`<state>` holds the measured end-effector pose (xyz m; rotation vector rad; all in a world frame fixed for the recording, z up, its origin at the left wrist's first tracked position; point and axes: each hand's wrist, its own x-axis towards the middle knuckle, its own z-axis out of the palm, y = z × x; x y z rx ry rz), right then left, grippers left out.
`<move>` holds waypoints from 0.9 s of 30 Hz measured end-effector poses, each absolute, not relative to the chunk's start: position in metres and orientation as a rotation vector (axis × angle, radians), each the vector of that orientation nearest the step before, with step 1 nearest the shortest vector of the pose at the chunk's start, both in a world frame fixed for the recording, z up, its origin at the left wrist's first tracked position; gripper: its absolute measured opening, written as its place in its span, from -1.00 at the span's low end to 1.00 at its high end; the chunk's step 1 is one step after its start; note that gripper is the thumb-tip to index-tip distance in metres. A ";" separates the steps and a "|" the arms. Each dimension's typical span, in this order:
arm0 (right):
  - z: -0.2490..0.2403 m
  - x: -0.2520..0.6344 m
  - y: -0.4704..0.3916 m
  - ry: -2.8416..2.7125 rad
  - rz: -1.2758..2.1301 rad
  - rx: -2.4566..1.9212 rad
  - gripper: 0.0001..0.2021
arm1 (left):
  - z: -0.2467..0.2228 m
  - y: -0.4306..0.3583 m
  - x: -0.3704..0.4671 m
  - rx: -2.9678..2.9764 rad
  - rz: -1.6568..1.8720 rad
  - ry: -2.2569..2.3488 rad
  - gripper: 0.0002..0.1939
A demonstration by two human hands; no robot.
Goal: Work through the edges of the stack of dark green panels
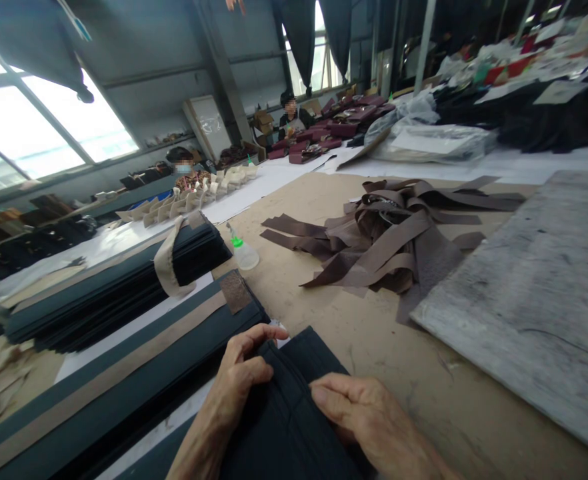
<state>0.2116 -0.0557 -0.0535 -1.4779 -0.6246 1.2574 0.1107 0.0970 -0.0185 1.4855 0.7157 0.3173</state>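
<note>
A dark blue-green fabric panel with stitched lines lies folded between my hands at the bottom middle. My left hand grips its far left edge, thumb bent over the top. On the right side, my right hand pinches the panel between thumb and fingers. Close by on the left is a stack of long dark panels with a taupe strip along the top one and a brown patch at its end. What lies under the held panel is hidden.
Beyond my hands are a clear bottle with a green collar and a heap of brown strips. A grey board lies right. Another dark stack stands farther left. Two people sit across the tables.
</note>
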 end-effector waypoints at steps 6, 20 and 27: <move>-0.049 0.212 -0.055 -0.609 1.239 -1.533 -0.61 | -0.018 0.097 0.112 1.502 0.333 0.696 -0.51; -0.050 0.209 -0.055 -0.569 1.209 -1.402 -0.64 | -0.021 0.098 0.113 1.480 0.286 0.667 -0.48; -0.052 0.211 -0.055 -0.600 1.220 -1.525 -0.62 | -0.019 0.097 0.113 1.475 0.276 0.684 -0.47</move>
